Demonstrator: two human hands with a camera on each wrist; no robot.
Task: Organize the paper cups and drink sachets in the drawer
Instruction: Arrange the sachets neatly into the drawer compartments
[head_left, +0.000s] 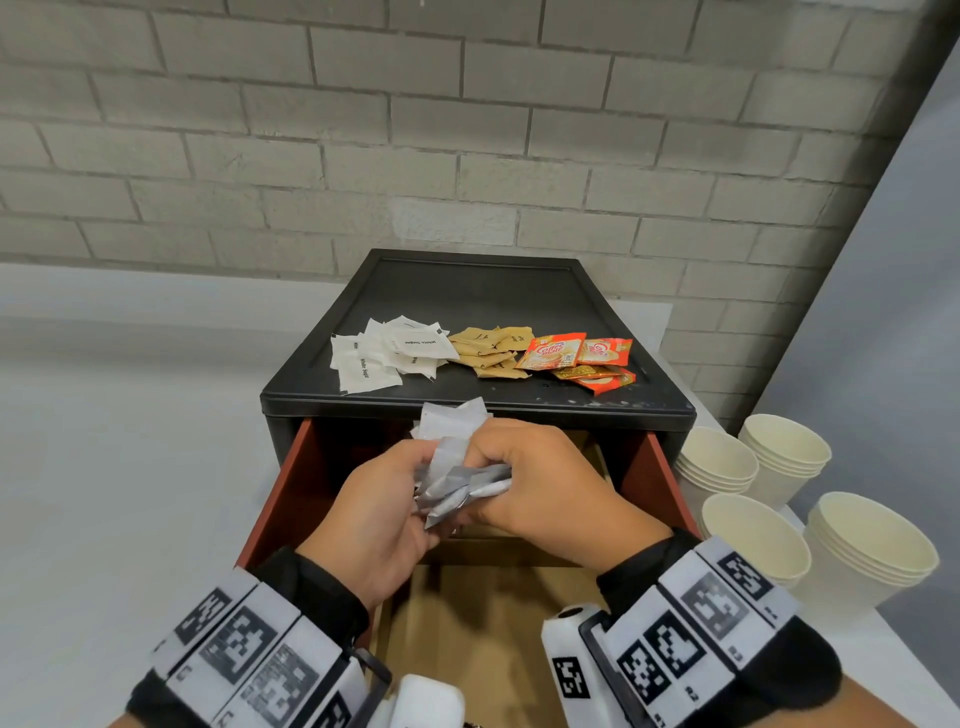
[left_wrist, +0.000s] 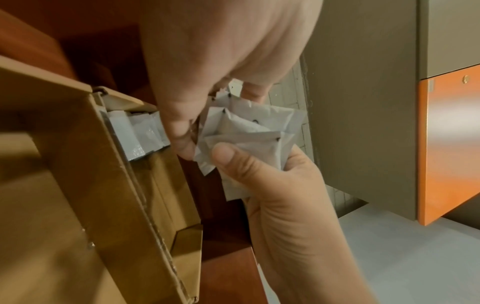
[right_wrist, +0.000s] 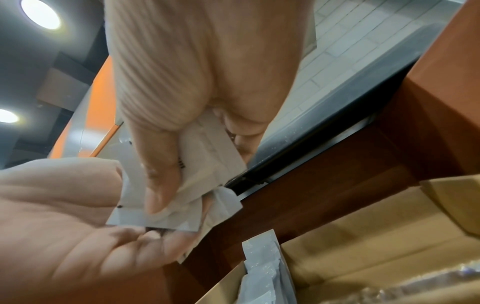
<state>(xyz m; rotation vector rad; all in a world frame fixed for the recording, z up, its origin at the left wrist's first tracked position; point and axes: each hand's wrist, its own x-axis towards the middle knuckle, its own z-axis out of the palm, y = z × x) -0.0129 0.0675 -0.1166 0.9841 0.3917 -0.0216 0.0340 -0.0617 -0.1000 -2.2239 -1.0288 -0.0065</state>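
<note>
Both hands hold one bunch of white sachets (head_left: 457, 467) above the pulled-out red-brown drawer (head_left: 291, 488). My left hand (head_left: 379, 514) pinches the bunch (left_wrist: 249, 131) with its thumb from below. My right hand (head_left: 535, 478) grips the same bunch (right_wrist: 207, 164) from above, thumb pressed on it. More white sachets (left_wrist: 140, 131) stand in a cardboard compartment (left_wrist: 85, 164) inside the drawer. On the black cabinet top (head_left: 467, 296) lie white sugar sachets (head_left: 389, 353), brown sachets (head_left: 491, 348) and orange creamer sachets (head_left: 582, 356). Stacks of cream paper cups (head_left: 753, 535) stand to the right.
A brick wall (head_left: 415, 130) rises behind the cabinet. The grey-white counter (head_left: 114, 441) spreads to the left. Cardboard dividers (head_left: 483, 623) line the drawer's front part. The cup stacks crowd the counter's right edge beside the drawer.
</note>
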